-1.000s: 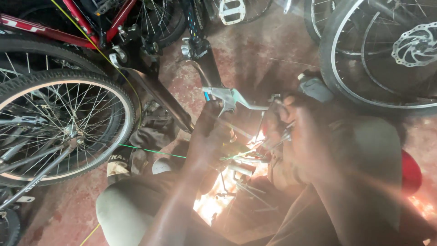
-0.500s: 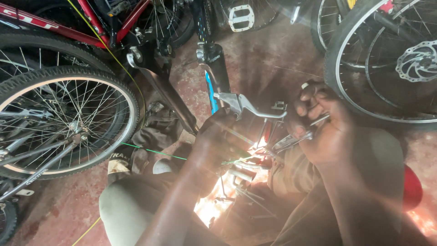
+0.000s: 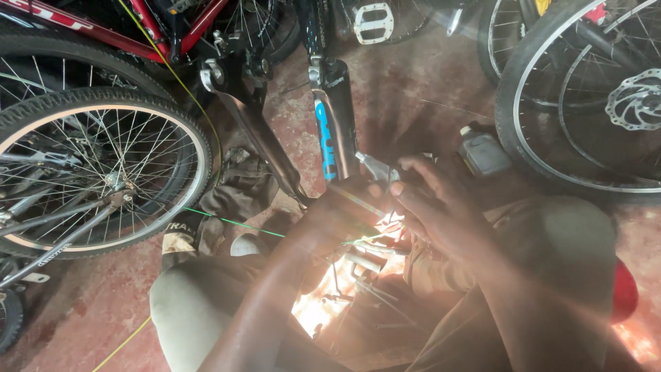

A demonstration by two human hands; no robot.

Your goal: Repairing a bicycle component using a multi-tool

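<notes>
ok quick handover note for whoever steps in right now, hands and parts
Left hand: grips the lower end of the black bicycle fork with blue lettering.
Right hand: fingers on the small silver metal fitting beside the fork leg; exact grip unclear.
Small grey plastic bottle stands on the red floor behind the right hand.
Fitting not released; both hands on the parts.

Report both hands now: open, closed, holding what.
Left hand: closed around the lower end of the fork leg.
Right hand: fingers curled onto the small metal part at the fork leg; whether it grips cannot be told.
</notes>
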